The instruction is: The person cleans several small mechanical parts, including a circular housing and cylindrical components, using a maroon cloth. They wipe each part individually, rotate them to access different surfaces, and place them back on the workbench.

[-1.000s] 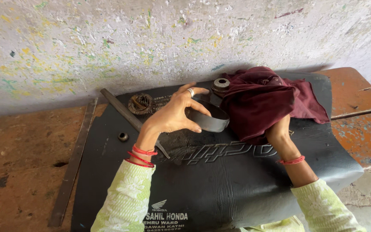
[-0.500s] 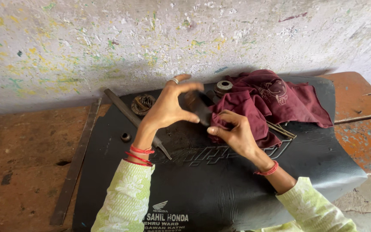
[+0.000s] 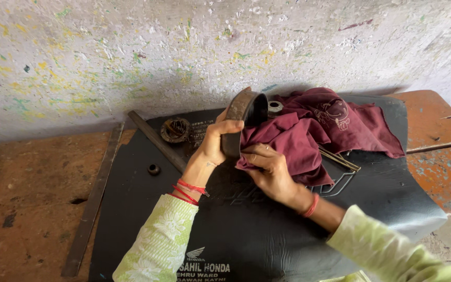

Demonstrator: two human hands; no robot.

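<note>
The left hand (image 3: 212, 151) had its grip closed round a dark, rusty metal ring (image 3: 242, 117), holding it up on edge above the black mat (image 3: 257, 230); the fingers curled over the ring's near rim, the thumb behind, and most of the ring rose out of the grip toward one o'clock. The right hand (image 3: 270, 169) had its grip pinched shut on a fold of the maroon cloth (image 3: 314, 130) and pressed that fold against the ring's lower edge, at about five o'clock from the ring. The rest of the cloth lay heaped on the mat at three o'clock from the hands.

A small metal washer (image 3: 275, 107) sat just beside the ring at its two o'clock, against the cloth. At ten o'clock from the left hand lay a round rusty bearing (image 3: 175, 129), with a long dark bar (image 3: 157, 141) slanting past it and a small nut (image 3: 154, 169) at nine o'clock. The mat covered a worn orange desk (image 3: 32, 193) set against a paint-flecked wall (image 3: 184, 47).
</note>
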